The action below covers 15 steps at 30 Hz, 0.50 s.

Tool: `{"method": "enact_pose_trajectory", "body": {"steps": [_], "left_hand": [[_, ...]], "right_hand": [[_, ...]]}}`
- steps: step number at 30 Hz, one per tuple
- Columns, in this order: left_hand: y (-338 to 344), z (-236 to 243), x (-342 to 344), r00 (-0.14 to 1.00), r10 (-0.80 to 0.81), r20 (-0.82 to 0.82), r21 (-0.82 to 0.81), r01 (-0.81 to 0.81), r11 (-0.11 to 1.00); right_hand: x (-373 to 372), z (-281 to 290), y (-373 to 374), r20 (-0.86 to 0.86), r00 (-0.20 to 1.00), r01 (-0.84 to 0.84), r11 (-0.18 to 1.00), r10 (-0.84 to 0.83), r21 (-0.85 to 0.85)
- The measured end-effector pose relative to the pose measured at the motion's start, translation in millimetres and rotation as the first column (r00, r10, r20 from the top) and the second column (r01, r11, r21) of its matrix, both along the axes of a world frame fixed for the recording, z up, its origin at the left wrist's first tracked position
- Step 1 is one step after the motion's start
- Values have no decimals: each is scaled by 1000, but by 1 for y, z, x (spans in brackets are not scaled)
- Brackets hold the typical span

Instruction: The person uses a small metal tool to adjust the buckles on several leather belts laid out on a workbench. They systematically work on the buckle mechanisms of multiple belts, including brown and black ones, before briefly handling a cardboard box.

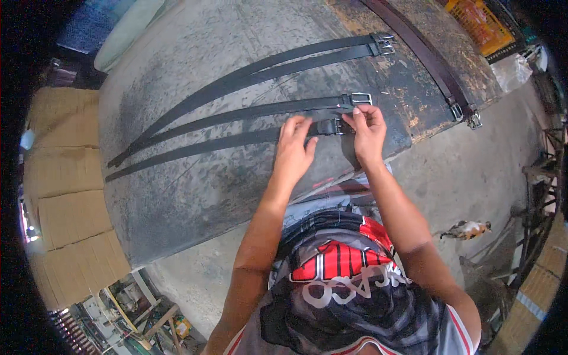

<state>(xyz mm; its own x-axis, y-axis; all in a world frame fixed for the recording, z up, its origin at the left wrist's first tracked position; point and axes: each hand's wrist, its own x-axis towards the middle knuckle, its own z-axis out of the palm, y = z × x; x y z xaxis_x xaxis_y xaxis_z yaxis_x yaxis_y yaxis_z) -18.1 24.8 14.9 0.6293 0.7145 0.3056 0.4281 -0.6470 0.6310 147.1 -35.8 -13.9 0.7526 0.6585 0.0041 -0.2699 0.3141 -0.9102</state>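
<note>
Several dark belts lie fanned out on the worktable, their straps converging toward the left. The nearest black belt ends in a metal buckle beside my hands. My left hand rests by this belt's buckle end, fingers over the strap and thumb spread apart. Just right of that buckle, my right hand has its fingertips drawn together; whatever is between them is too small to make out. Right above it lies the second black belt, with a rectangular silver buckle. Farther off are two more black belts with their buckles side by side.
Dark brown belts hang over the table's right edge. An orange crate and a clear plastic bag stand beyond. Cardboard borders the table's left side. A cat is on the concrete floor at right, near metal frames.
</note>
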Motion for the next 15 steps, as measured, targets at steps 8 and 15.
{"method": "enact_pose_trajectory", "body": {"steps": [8, 15], "left_hand": [[-10, -2, -3, 989, -92, -112, 146, 108, 983], [-9, 6, 10, 997, -66, -38, 137, 71, 988]], "right_hand": [[3, -4, -2, -20, 1000, -8, 1000, 9, 21], [3, -4, -1, -2, 1000, -3, 1000, 3, 1]]}}
